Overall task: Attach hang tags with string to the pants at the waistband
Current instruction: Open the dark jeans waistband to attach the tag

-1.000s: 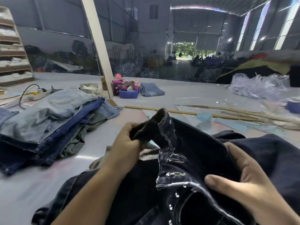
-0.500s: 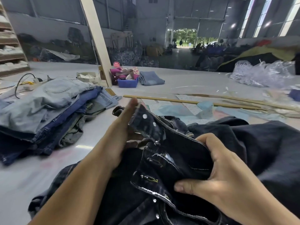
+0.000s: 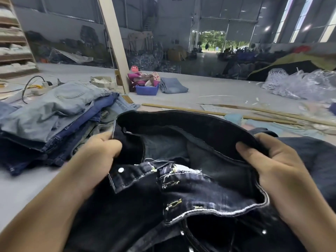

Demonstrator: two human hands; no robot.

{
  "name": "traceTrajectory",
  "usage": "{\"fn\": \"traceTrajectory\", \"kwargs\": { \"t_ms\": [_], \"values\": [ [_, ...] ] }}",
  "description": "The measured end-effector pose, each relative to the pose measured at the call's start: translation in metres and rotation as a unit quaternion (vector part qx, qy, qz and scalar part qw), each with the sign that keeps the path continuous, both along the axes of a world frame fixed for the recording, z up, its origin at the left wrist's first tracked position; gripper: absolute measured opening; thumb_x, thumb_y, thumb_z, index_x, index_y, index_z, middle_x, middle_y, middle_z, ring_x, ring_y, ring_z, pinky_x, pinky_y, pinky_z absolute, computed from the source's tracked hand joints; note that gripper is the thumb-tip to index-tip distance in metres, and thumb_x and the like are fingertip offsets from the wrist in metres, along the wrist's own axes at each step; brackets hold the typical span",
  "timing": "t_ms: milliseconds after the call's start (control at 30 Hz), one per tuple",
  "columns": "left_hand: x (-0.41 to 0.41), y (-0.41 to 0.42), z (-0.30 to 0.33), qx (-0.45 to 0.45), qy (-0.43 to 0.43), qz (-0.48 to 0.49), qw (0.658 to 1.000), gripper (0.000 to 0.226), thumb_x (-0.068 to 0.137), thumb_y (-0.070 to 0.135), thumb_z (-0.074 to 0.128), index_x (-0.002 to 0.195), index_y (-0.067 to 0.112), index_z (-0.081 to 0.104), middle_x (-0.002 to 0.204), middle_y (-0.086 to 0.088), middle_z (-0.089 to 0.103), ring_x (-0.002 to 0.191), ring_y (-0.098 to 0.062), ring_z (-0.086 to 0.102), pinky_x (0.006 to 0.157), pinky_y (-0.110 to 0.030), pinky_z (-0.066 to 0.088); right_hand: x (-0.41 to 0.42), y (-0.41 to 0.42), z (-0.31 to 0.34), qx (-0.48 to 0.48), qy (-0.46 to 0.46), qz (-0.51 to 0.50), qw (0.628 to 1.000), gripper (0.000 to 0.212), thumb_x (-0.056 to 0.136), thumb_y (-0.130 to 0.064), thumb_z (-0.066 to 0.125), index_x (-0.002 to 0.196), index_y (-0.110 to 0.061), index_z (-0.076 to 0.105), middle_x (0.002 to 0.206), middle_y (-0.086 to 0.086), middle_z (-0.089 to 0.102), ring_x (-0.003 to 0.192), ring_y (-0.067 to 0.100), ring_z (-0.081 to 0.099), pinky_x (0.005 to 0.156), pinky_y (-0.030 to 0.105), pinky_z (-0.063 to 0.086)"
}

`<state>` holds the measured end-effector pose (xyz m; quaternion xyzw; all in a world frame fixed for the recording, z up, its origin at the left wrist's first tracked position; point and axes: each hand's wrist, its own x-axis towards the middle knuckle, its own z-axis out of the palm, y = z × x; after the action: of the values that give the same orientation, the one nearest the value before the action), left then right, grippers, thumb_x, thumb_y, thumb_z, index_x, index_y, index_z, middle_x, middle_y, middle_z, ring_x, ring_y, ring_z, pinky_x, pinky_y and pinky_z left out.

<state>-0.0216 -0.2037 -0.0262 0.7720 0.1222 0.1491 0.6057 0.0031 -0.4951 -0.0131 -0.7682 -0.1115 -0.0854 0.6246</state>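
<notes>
At nine o'clock a shelf unit stands against the far wall, its boards stacked with folded cloth. Below it, around eight to nine o'clock, a pile of jeans lies on the grey table, light blue pairs on top and darker ones beneath; a black cable loops just behind the pile.

The person's left hand sits at about eight o'clock from the centre, fingers curled round the left end of the waistband of the black pants and gripping it. The pants fill the middle and lower part of the view, held open so the inside lining and the fly with its white stitching and metal studs show. The waistband arches across the centre from one hand to the other.

At twelve o'clock a pale slanted post rises from the table, and just right of its foot stands a blue tub holding pink things, with a folded blue garment beside it. Long wooden sticks lie across the table behind the pants.

At four o'clock the right hand grips the right end of the waistband, thumb on the inner side and fingers wrapped behind. At two o'clock a heap of clear plastic bags rests on the table.
</notes>
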Motion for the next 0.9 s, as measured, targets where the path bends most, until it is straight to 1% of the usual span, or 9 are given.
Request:
{"fn": "traceTrajectory", "kwargs": {
  "t_ms": [100, 167, 200, 333, 433, 500, 600, 767, 900],
  "values": [
    [-0.014, -0.009, -0.007, 0.092, -0.01, 0.005, 0.996, 0.028, 0.061, 0.025, 0.043, 0.075, 0.023, 0.067, 0.054, 0.004, 0.063, 0.048, -0.01, 0.057, 0.054, -0.031, 0.043, 0.002, 0.005, 0.006, -0.141, -0.071, -0.049, 0.986, 0.019, 0.078, -0.045, 0.064, 0.089, -0.031, 0.07, 0.072, -0.009, 0.069, 0.065, 0.004, 0.064, 0.054, 0.024, 0.049],
    [-0.021, -0.015, -0.01, 0.11, -0.016, 0.01, 0.994, 0.028, 0.064, 0.029, 0.042, 0.077, 0.019, 0.064, 0.055, 0.001, 0.061, 0.049, -0.012, 0.055, 0.055, -0.035, 0.043, 0.005, 0.009, 0.014, -0.28, -0.138, -0.091, 0.946, 0.013, 0.077, -0.035, 0.073, 0.088, -0.033, 0.064, 0.086, -0.016, 0.059, 0.079, -0.001, 0.057, 0.061, 0.022, 0.039],
    [-0.024, -0.016, -0.01, 0.115, -0.017, 0.014, 0.993, 0.028, 0.065, 0.029, 0.041, 0.078, 0.017, 0.063, 0.056, -0.003, 0.061, 0.05, -0.014, 0.055, 0.055, -0.037, 0.044, 0.006, 0.012, 0.019, -0.346, -0.16, -0.091, 0.92, 0.029, 0.076, -0.023, 0.075, 0.099, -0.035, 0.06, 0.097, -0.019, 0.05, 0.09, -0.002, 0.053, 0.07, 0.02, 0.037],
    [-0.033, -0.021, -0.011, 0.12, -0.019, 0.008, 0.992, 0.03, 0.066, 0.028, 0.039, 0.08, 0.008, 0.056, 0.058, -0.006, 0.054, 0.052, -0.018, 0.05, 0.054, -0.039, 0.041, 0.007, 0.035, 0.046, -0.513, -0.228, 0.064, 0.825, 0.083, 0.073, 0.002, 0.058, 0.139, -0.037, 0.029, 0.13, -0.023, 0.024, 0.126, 0.003, 0.022, 0.089, 0.002, 0.018],
    [-0.043, -0.026, -0.015, 0.105, -0.018, -0.013, 0.994, 0.028, 0.066, 0.026, 0.04, 0.08, 0.006, 0.055, 0.057, -0.014, 0.051, 0.05, -0.018, 0.047, 0.049, -0.037, 0.038, 0.002, 0.068, 0.057, -0.526, -0.275, 0.156, 0.79, 0.06, 0.078, -0.013, 0.057, 0.131, -0.033, 0.038, 0.13, -0.015, 0.04, 0.122, 0.01, 0.034, 0.096, 0.014, 0.033],
    [-0.05, -0.027, -0.016, 0.113, -0.017, -0.024, 0.993, 0.028, 0.066, 0.026, 0.042, 0.081, 0.007, 0.057, 0.064, -0.022, 0.055, 0.052, -0.023, 0.049, 0.05, -0.041, 0.039, 0.0, 0.091, 0.058, -0.493, -0.295, 0.172, 0.8, 0.044, 0.086, -0.03, 0.06, 0.127, -0.026, 0.047, 0.123, -0.008, 0.053, 0.116, 0.016, 0.046, 0.094, 0.031, 0.044],
    [-0.06, -0.022, -0.018, 0.184, -0.001, 0.003, 0.983, 0.028, 0.064, 0.029, 0.042, 0.081, 0.018, 0.062, 0.062, -0.01, 0.061, 0.058, -0.026, 0.059, 0.057, -0.048, 0.047, 0.011, 0.12, 0.05, -0.491, -0.283, 0.179, 0.804, 0.051, 0.089, -0.043, 0.062, 0.134, -0.027, 0.046, 0.128, -0.003, 0.054, 0.119, 0.023, 0.048, 0.1, 0.042, 0.044],
    [-0.061, -0.019, -0.023, 0.39, 0.055, 0.109, 0.913, 0.024, 0.069, 0.047, 0.038, 0.069, 0.025, 0.048, 0.071, 0.005, 0.051, 0.074, -0.013, 0.049, 0.064, -0.038, 0.036, 0.031, 0.143, 0.023, -0.425, -0.165, 0.253, 0.853, 0.047, 0.088, -0.033, 0.07, 0.13, -0.029, 0.047, 0.12, -0.006, 0.055, 0.107, 0.017, 0.054, 0.093, 0.035, 0.047],
    [-0.051, -0.006, -0.013, 0.451, -0.029, 0.166, 0.877, 0.034, 0.074, 0.048, 0.064, 0.097, 0.024, 0.057, 0.094, 0.004, 0.05, 0.095, -0.027, 0.053, 0.085, -0.046, 0.044, 0.04, 0.145, 0.006, -0.38, -0.138, 0.182, 0.896, 0.024, 0.093, -0.023, 0.059, 0.111, -0.024, 0.044, 0.099, 0.004, 0.062, 0.089, 0.023, 0.056, 0.078, 0.036, 0.045]
  ]
}}
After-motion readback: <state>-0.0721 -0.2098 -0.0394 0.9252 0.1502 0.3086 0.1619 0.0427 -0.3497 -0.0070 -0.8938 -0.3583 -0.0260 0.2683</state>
